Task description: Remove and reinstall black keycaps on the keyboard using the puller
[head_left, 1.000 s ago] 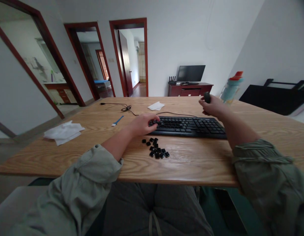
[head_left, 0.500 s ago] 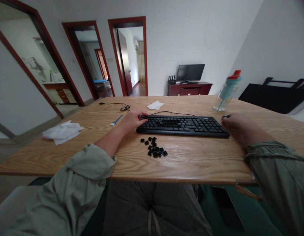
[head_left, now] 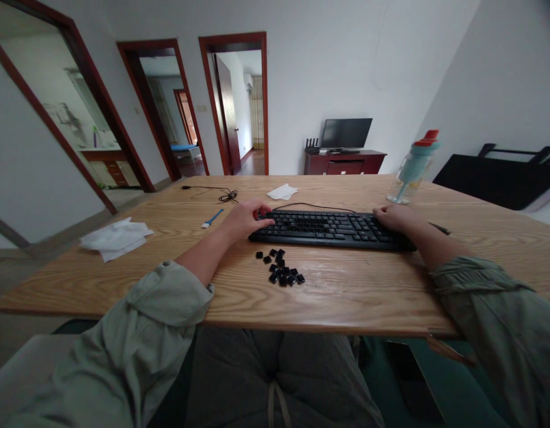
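A black keyboard (head_left: pixel 319 229) lies on the wooden table (head_left: pixel 355 291), with a patch in its middle-left where keycaps are off. My left hand (head_left: pixel 250 219) holds its left end, thumb over the keys and fingers bent at the far corner. My right hand (head_left: pixel 393 217) lies across the keyboard's right end, fingers curled at the far edge; its thumb is hidden. Just right of that wrist, a thin dark tool (head_left: pixel 441 228) rests on the table. Several loose black keycaps (head_left: pixel 281 270) are in a small heap in front of the keyboard.
A blue-handled brush (head_left: pixel 212 219) and white tissues (head_left: pixel 117 238) are on the left. Behind the keyboard are a coiled cable (head_left: pixel 228 195) and another tissue (head_left: pixel 283 191). A water bottle (head_left: pixel 408 172) stands at the back right. Below the table edge lies a phone (head_left: pixel 413 380).
My right hand has moved left from beside the keyboard onto its right end. The dark tool it held now lies on the table. My left hand stays at the left end, thumb and fingers slightly wider.
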A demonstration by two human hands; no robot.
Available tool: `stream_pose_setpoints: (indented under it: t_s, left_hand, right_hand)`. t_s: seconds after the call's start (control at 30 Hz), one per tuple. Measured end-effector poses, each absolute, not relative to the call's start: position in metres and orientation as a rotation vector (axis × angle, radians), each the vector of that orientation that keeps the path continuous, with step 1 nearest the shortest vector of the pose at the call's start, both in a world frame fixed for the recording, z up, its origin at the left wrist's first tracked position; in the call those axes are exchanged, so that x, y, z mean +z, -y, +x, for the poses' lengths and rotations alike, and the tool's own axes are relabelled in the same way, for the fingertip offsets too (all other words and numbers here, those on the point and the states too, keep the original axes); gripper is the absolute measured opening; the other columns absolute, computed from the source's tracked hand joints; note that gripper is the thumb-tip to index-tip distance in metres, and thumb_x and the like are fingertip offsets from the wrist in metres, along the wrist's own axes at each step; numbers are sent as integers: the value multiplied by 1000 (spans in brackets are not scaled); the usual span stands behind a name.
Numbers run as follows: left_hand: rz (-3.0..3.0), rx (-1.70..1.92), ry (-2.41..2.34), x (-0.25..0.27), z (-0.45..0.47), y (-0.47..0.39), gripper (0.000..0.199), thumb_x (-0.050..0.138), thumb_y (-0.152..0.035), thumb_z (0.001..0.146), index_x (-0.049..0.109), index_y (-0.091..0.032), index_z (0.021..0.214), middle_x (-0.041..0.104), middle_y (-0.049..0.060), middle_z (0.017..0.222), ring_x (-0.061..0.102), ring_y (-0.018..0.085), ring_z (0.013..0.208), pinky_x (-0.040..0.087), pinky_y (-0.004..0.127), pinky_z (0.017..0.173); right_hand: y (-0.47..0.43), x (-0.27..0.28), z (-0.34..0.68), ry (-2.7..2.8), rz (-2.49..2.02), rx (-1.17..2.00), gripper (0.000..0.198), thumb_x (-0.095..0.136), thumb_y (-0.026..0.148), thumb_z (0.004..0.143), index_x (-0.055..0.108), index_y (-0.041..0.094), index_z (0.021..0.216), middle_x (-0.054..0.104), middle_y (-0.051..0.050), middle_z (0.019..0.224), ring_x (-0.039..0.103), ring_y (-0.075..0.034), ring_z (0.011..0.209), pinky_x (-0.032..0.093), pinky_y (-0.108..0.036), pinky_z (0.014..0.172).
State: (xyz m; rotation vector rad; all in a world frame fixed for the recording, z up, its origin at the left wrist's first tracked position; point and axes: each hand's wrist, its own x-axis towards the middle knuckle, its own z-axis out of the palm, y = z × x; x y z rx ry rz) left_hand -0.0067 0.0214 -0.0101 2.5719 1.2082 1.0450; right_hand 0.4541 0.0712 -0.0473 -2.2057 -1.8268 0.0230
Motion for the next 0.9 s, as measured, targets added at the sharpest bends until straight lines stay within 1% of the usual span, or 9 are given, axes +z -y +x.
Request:
stream_pose_setpoints:
  t_s: [0.1,0.2,0.3,0.47,0.67,0.77,0.83,0.87,0.9]
  left_hand:
    - [2603,1028,-1187,-10,-5,-20,26,70,-33,81,70,-16,101,65,2,83,52,11,67,42,25,65]
    - [2636,1024,-1160,-10,-3,-19,27,67,-30,83,70,-17,105,66,3,86,53,11,68,43,25,66]
    - [2633,1020,-1171,-10,-2,-18,28,67,-32,83,71,-17,107,68,4,89,54,12,69,44,26,67]
    - [2616,972,-1227,-9,-3,-17,30,66,-35,83,72,-17,106,69,4,88,55,12,69,44,26,66]
    - [2523,960,-1252,-7,-14,-23,32,68,-38,80,72,-16,103,68,3,83,53,11,64,41,24,61]
    - [2467,879,-1237,-4,-20,-21,36,68,-42,78,72,-16,103,66,1,75,52,11,61,39,23,57]
    - [2471,729,-1203,1,-20,-12,37,69,-45,77,73,-16,101,65,1,71,52,11,60,37,23,55]
    - [2480,622,-1175,5,-18,-6,37,70,-45,76,73,-17,99,65,0,70,53,11,59,37,22,55]
    - [2484,502,-1138,9,-16,1,36,71,-46,75,74,-17,96,65,0,71,54,11,60,37,22,55]
  right_hand:
    - [-69,-48,449,1891,-2324,-16,55,32,41,95,71,6,108,66,-26,117,62,-34,109,46,-43,94]
    - [-66,-47,447,1915,-2308,-33,59,27,41,96,70,6,114,65,-25,120,62,-33,112,45,-41,96]
    - [-64,-46,446,1890,-2292,-24,59,28,44,96,70,7,116,66,-24,120,63,-34,111,46,-41,95]
    - [-64,-45,441,1882,-2247,10,57,32,46,96,70,8,117,68,-22,116,64,-32,109,46,-38,92]
    - [-74,-45,434,1948,-2225,14,60,31,50,96,70,10,117,69,-20,114,63,-30,109,45,-37,93]
    - [-71,-34,420,1963,-2181,-30,56,40,52,93,70,12,119,68,-19,116,62,-31,109,46,-39,93]
    - [-55,-20,397,1975,-1998,-206,54,50,52,88,68,14,121,65,-18,122,59,-31,112,44,-40,95]
    - [-43,-12,381,2005,-1872,-233,55,55,53,85,67,15,123,64,-17,123,59,-30,110,44,-39,95]
    - [-28,-5,362,2059,-1747,-170,55,58,55,83,67,18,122,65,-14,120,61,-27,102,46,-38,91]
